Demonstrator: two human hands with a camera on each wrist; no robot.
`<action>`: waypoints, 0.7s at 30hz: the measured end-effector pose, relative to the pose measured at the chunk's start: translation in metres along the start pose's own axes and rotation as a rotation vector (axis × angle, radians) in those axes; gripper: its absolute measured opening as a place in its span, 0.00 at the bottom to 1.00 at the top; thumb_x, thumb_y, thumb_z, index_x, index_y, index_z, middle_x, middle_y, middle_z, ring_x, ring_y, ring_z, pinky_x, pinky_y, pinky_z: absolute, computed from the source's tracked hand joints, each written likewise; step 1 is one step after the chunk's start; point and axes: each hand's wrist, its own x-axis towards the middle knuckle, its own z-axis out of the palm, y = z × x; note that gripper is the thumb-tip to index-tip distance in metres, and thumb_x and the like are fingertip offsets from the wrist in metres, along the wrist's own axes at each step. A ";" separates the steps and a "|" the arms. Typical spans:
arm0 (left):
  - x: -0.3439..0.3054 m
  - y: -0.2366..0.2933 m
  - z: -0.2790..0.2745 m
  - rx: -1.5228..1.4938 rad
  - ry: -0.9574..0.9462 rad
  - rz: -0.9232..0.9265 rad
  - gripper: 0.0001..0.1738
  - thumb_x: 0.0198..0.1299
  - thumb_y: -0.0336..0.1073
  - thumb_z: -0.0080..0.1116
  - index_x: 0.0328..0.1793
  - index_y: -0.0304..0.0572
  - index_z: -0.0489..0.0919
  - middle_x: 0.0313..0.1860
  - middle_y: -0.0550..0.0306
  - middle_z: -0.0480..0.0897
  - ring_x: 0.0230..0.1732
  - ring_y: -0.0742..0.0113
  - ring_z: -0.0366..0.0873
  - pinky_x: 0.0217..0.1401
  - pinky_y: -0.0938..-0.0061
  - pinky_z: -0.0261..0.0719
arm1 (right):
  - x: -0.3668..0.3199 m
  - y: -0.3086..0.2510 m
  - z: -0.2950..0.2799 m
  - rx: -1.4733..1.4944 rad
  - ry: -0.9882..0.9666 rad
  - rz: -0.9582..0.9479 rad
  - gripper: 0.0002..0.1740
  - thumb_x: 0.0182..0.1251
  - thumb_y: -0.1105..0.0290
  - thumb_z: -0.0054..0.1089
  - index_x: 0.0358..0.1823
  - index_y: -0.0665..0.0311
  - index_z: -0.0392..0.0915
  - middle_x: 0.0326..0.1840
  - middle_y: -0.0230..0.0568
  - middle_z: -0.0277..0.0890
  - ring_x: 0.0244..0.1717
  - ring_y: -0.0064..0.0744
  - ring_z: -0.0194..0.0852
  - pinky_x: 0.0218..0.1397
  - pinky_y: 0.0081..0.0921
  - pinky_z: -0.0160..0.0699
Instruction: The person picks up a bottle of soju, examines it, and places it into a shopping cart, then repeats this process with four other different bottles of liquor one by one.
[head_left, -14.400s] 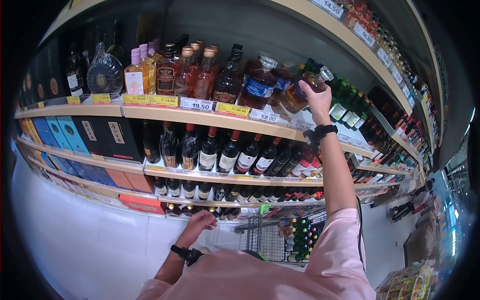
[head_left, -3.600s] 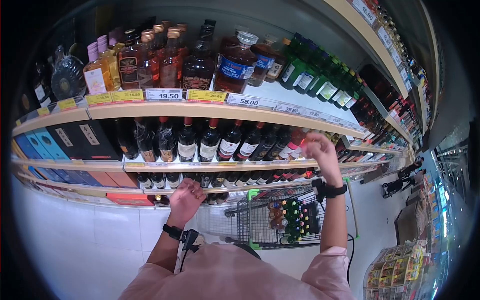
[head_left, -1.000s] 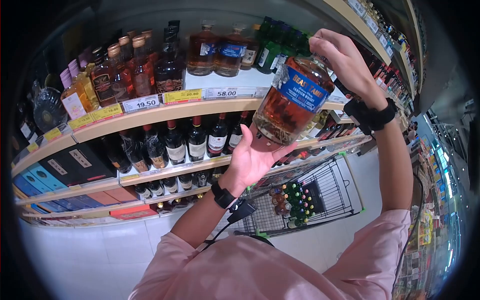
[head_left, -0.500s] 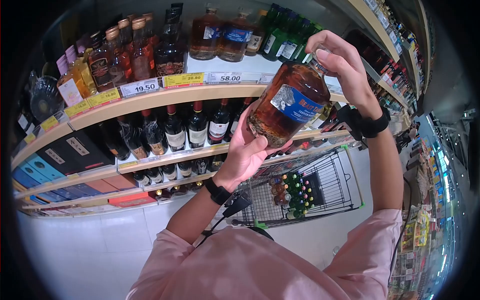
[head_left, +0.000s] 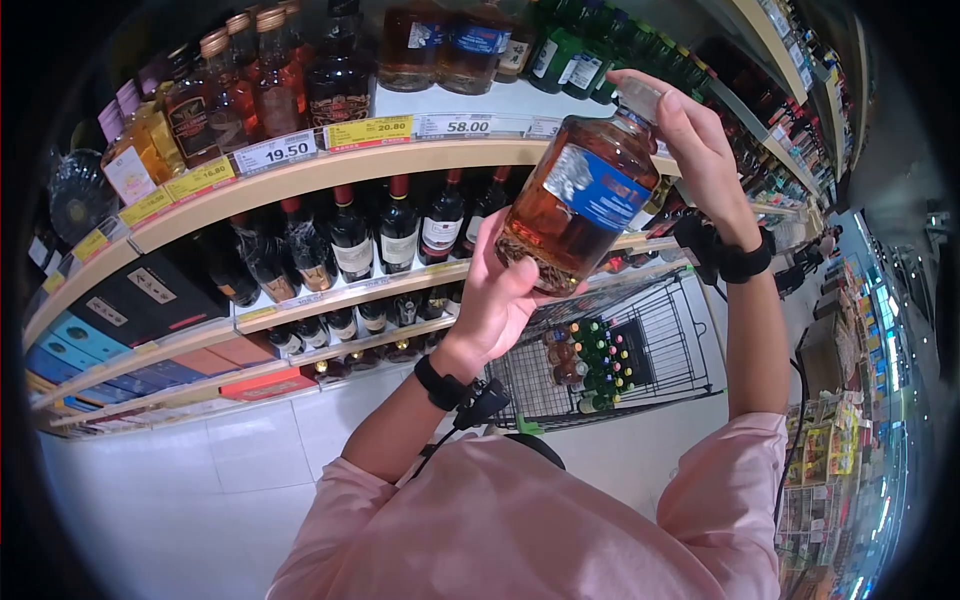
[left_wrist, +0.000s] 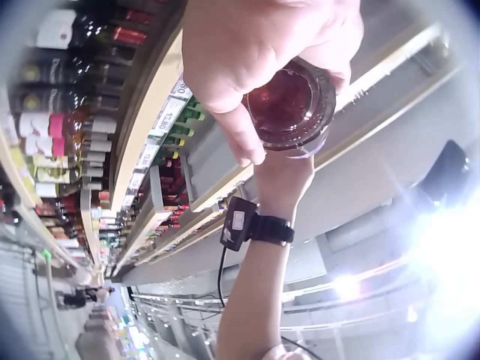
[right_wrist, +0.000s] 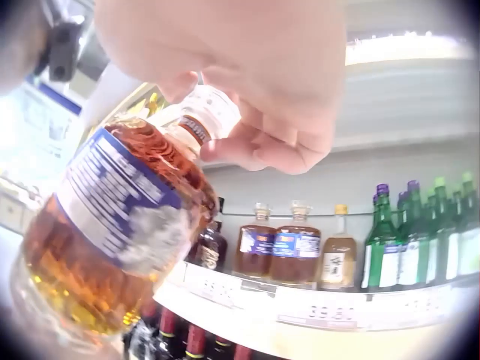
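A square-shouldered whisky bottle (head_left: 590, 190) with amber liquor and a blue label leans to the right, held in the air before the shelves. My left hand (head_left: 490, 305) grips its base from below, thumb on the near side. Up at the clear stopper and neck, my right hand (head_left: 695, 145) curls its fingers and thumb round the top. In the left wrist view the bottle's round glass base (left_wrist: 296, 112) shows beneath my left hand (left_wrist: 262, 52). The right wrist view shows the stopper (right_wrist: 210, 109) inside the fingers of my right hand (right_wrist: 247, 75).
Two matching whisky bottles (head_left: 470, 45) stand on the upper shelf (head_left: 460, 100), with green bottles (head_left: 570, 60) to their right. Wine bottles (head_left: 398, 235) line the shelf below. A wire shopping trolley (head_left: 665, 360) holding several bottles stands at right, under my arms.
Earlier both hands were free of bottles; then my right hand held the whisky bottle above my open left palm. Since then my left fingers have closed round the base, and the label has turned rightward.
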 end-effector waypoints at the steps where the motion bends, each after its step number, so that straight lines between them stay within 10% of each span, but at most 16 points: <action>1: 0.000 -0.002 -0.002 -0.105 -0.026 -0.089 0.45 0.61 0.46 0.67 0.76 0.42 0.52 0.72 0.45 0.66 0.71 0.46 0.69 0.71 0.47 0.75 | -0.006 0.002 -0.003 -0.054 0.002 0.032 0.29 0.81 0.49 0.42 0.65 0.64 0.76 0.31 0.28 0.69 0.34 0.19 0.63 0.41 0.21 0.67; 3: 0.000 -0.007 0.001 -0.079 -0.034 -0.212 0.46 0.68 0.65 0.51 0.79 0.41 0.54 0.73 0.41 0.67 0.70 0.42 0.70 0.70 0.46 0.75 | -0.016 0.006 -0.008 -0.100 0.000 0.044 0.30 0.81 0.48 0.42 0.68 0.64 0.74 0.47 0.38 0.80 0.45 0.26 0.73 0.53 0.25 0.73; 7: 0.002 -0.030 -0.003 -0.221 0.034 -0.430 0.47 0.69 0.72 0.39 0.79 0.41 0.57 0.69 0.37 0.72 0.63 0.34 0.77 0.68 0.46 0.77 | -0.035 0.019 -0.027 0.047 -0.058 0.108 0.30 0.80 0.50 0.44 0.67 0.68 0.73 0.59 0.47 0.79 0.64 0.34 0.75 0.67 0.30 0.70; 11: 0.010 -0.060 -0.009 -0.517 -0.097 -0.571 0.47 0.69 0.73 0.34 0.79 0.41 0.58 0.66 0.29 0.73 0.58 0.31 0.79 0.61 0.45 0.82 | -0.064 0.031 -0.044 0.355 0.012 0.157 0.27 0.78 0.54 0.51 0.62 0.72 0.75 0.57 0.47 0.80 0.61 0.34 0.77 0.67 0.32 0.71; 21: 0.018 -0.164 -0.018 -0.892 -0.216 -0.882 0.54 0.63 0.73 0.45 0.78 0.31 0.58 0.44 0.21 0.80 0.41 0.37 0.86 0.44 0.57 0.88 | -0.135 0.060 -0.090 -0.177 0.243 0.194 0.31 0.66 0.51 0.65 0.53 0.77 0.81 0.36 0.51 0.87 0.38 0.27 0.85 0.44 0.25 0.80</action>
